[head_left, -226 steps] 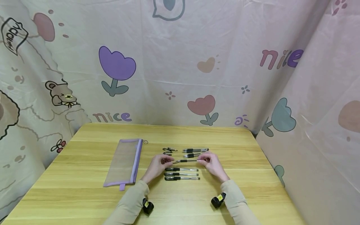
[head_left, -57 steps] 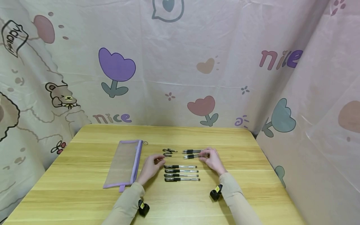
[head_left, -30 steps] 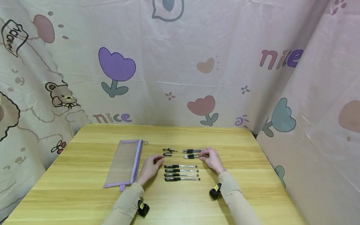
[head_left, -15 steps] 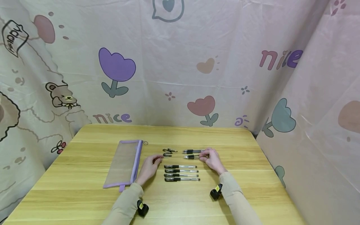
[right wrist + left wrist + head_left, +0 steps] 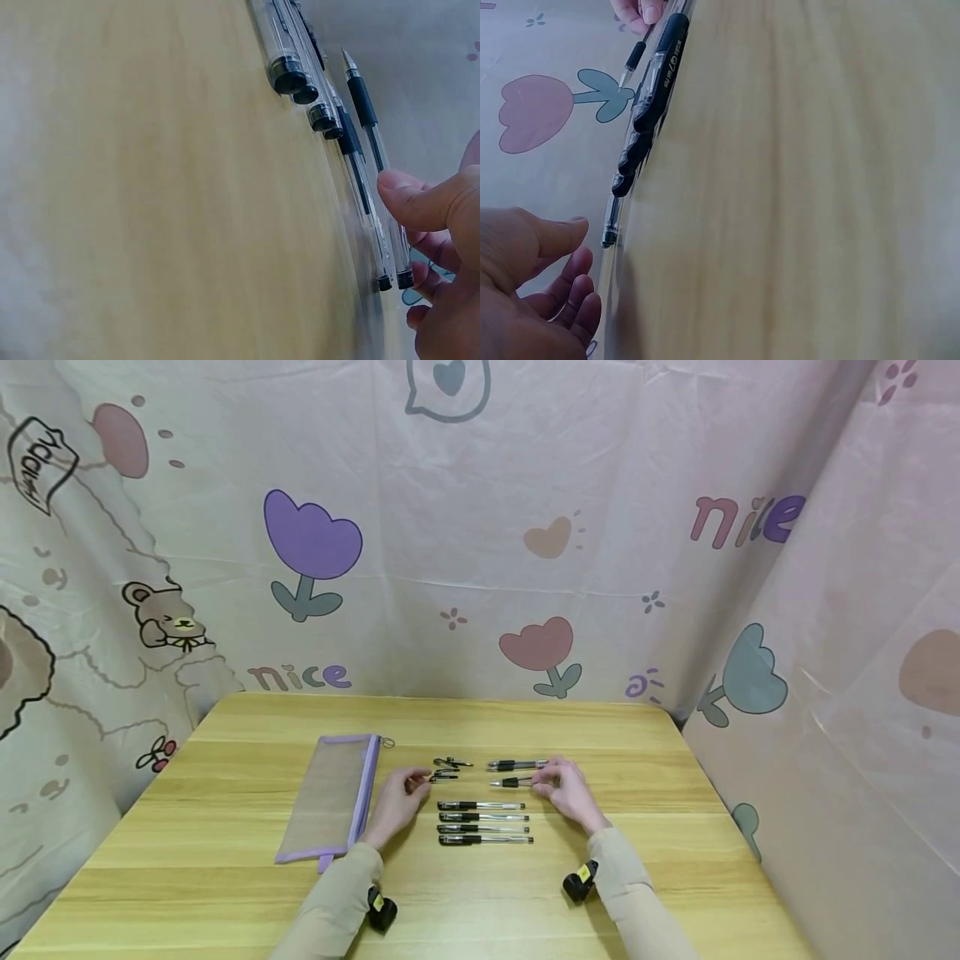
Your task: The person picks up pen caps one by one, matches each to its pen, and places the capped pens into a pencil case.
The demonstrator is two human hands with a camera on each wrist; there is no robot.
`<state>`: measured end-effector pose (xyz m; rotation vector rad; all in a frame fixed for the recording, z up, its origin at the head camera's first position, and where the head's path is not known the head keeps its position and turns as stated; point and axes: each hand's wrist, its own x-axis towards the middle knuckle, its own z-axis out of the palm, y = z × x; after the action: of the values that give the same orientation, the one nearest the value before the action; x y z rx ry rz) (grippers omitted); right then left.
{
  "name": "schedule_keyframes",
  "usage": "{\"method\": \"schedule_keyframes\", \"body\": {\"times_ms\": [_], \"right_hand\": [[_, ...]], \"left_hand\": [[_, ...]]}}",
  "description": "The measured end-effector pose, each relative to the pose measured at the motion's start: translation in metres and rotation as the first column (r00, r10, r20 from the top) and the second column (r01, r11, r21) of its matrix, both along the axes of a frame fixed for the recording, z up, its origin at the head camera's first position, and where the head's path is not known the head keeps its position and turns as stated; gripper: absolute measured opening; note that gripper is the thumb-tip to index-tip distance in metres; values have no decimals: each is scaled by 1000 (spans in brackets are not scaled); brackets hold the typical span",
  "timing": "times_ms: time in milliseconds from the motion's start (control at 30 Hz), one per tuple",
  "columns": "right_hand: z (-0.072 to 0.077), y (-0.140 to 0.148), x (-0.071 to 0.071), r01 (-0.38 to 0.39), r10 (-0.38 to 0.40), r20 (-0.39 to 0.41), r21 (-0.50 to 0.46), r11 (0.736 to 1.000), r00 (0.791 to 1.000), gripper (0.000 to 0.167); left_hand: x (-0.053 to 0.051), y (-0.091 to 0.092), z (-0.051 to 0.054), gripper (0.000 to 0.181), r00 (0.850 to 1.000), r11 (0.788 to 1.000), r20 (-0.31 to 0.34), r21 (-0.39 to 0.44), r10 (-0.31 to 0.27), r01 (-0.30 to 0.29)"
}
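Observation:
My right hand (image 5: 567, 789) pinches the clear barrel of an uncapped black gel pen (image 5: 362, 101), its tip pointing left. Behind it lies another uncapped pen (image 5: 517, 765). The left hand (image 5: 399, 803) is beside several loose pen caps (image 5: 447, 772), fingers loosely bent and thumb apart from them. In the left wrist view, a gap shows between that thumb and a clear cap (image 5: 610, 225) with a dark end. In front of both hands, several capped pens (image 5: 483, 817) lie in a row, caps to the left.
A mesh zip pouch (image 5: 326, 797) with purple edging lies flat to the left, its zip pull ring (image 5: 388, 742) at the back. The wooden table (image 5: 187, 843) meets a printed curtain (image 5: 450, 643) behind and at both sides.
Earlier, both hands held a pen between them; it now lies capped at the back of the row. Since then the right hand has drawn the pinched pen slightly forward from its neighbour.

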<state>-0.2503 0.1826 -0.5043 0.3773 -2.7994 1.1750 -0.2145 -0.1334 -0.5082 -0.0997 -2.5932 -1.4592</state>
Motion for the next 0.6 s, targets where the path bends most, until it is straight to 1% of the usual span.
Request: {"method": "schedule_keyframes", "body": {"times_ms": [167, 267, 333, 433, 500, 600], "right_hand": [[0, 0, 3, -12, 12, -12, -5, 1000, 1000, 10], [0, 0, 4, -11, 11, -13, -13, 1000, 1000, 10], [0, 0, 5, -13, 13, -3, -28, 1000, 1000, 11], [0, 0, 6, -16, 17, 12, -46, 999, 1000, 12], [0, 1, 6, -20, 21, 20, -54, 998, 1000, 12], [0, 1, 7, -25, 26, 25, -51, 998, 999, 11]], "left_hand": [[-3, 2, 1, 28, 1000, 999, 26, -38, 13, -12], [-4, 3, 2, 27, 1000, 998, 10, -58, 20, -19], [-5, 3, 2, 27, 1000, 998, 11, -63, 27, -26], [-6, 4, 1, 26, 1000, 997, -4, -74, 26, -26], [-7, 4, 1, 26, 1000, 998, 1, -67, 20, -20], [-8, 5, 0, 26, 1000, 998, -9, -70, 8, -9]]}}
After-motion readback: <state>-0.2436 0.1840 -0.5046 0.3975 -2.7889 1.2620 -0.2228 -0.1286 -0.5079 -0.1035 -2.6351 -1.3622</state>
